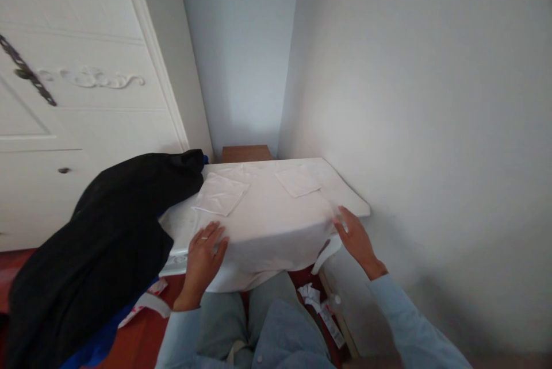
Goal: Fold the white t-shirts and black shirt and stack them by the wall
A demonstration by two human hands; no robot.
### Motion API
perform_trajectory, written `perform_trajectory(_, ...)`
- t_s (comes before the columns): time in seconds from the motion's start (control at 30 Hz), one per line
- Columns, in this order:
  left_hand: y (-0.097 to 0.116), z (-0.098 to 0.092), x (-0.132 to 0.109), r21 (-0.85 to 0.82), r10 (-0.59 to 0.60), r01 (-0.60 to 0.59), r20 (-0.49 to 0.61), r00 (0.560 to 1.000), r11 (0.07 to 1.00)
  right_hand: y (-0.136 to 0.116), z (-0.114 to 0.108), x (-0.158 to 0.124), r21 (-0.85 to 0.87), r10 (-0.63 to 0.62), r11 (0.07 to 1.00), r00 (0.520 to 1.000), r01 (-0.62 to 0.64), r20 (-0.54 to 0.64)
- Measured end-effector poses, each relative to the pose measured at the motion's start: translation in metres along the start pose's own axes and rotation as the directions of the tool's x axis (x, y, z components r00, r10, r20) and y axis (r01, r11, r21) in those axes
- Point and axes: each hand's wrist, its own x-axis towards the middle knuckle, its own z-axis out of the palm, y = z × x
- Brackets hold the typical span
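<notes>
A white garment, looking like a T-shirt (271, 216), lies spread over a white table (345, 193), its lower part hanging over the front edge. Two squarish flaps that look like sleeves lie folded inward on its left and right. My left hand (204, 257) rests on the cloth at the left, below the left flap, fingers stretched out, a ring on one of them. At the right edge of the cloth is my right hand (353, 239), fingers extended and slightly blurred. Whether its fingertips touch the fabric is hard to make out.
Black clothing (99, 225) with blue beneath drapes over the table's left end. A white wardrobe (95, 99) stands left, a grey wall (422, 127) right. A brown wooden piece (246, 153) is behind the table. Crumpled white items (310, 295) lie on the red floor.
</notes>
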Motion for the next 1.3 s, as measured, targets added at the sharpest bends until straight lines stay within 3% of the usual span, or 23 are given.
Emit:
perform_trajectory(0.07,0.006,0.000,0.002,0.022,-0.032,0.032,-0.005,0.999,0.999,-0.018,0.006,-0.010,0.095,0.055,0.994,0.996,-0.049,-0.063)
perform_trajectory(0.17,0.013,-0.001,0.006,0.035,-0.067,0.067,-0.004,0.998,0.997,-0.030,0.021,-0.024,0.247,0.293,0.934,0.949,-0.258,-0.119)
perform_trajectory(0.23,0.014,-0.002,0.008,0.029,-0.078,0.077,0.009,0.997,0.997,-0.027,0.030,-0.029,0.351,0.437,0.852,0.897,-0.389,-0.067)
perform_trajectory(0.3,0.014,-0.003,0.009,0.020,-0.085,0.085,0.024,0.996,0.996,-0.020,0.035,-0.031,0.426,0.488,0.787,0.873,-0.447,0.014)
perform_trajectory(0.4,0.014,-0.003,0.010,0.018,-0.090,0.090,0.029,0.995,0.996,-0.010,0.034,-0.028,0.510,0.478,0.722,0.870,-0.467,0.120)
perform_trajectory(0.57,0.018,-0.003,0.010,0.042,-0.105,0.104,0.022,0.994,0.994,0.003,0.024,-0.025,0.717,0.551,0.451,0.798,-0.531,0.244)
perform_trajectory(0.63,0.019,-0.003,0.011,0.048,-0.117,0.116,0.024,0.993,0.992,0.007,0.024,-0.026,0.740,0.567,0.396,0.779,-0.544,0.269)
perform_trajectory(0.83,0.019,-0.002,0.012,0.050,-0.123,0.122,0.019,0.992,0.991,0.009,0.028,-0.033,0.755,0.545,0.353,0.777,-0.553,0.315)
perform_trajectory(0.93,0.017,-0.002,0.011,0.030,-0.120,0.119,0.036,0.992,0.992,0.003,0.025,-0.038,0.760,0.448,0.271,0.776,-0.591,0.444)
perform_trajectory(1.03,0.016,-0.002,0.009,0.007,-0.131,0.131,0.035,0.991,0.991,-0.001,0.019,-0.044,0.709,0.355,0.226,0.734,-0.668,0.579)
perform_trajectory(1.2,0.017,-0.003,0.010,-0.032,-0.162,0.164,0.064,0.985,0.986,0.006,0.014,-0.054,0.701,0.351,0.252,0.738,-0.667,0.576)
perform_trajectory(1.3,0.020,-0.011,0.010,-0.125,-0.147,0.147,0.016,0.989,0.981,0.016,0.013,-0.061,0.681,0.326,0.301,0.744,-0.667,0.584)
